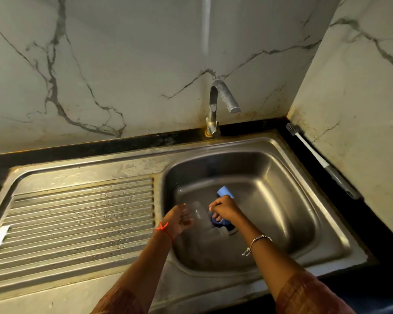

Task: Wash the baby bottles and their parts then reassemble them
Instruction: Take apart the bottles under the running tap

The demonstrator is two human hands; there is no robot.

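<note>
Clear bottle [199,215] held low in the sink [281,155]
My left hand [179,219] curls its fingers round it, and my right hand [225,210] clamps the blue ring [217,221]. I'd steady the body and twist only the ring.

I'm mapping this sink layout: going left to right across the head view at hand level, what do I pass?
Ridged draining board → left hand → clear bottle it holds → right hand gripping the blue collar → bottle brush.

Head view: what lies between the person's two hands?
A clear baby bottle, which the left hand grips; the right hand holds a blue part beside it. Head view.
</note>
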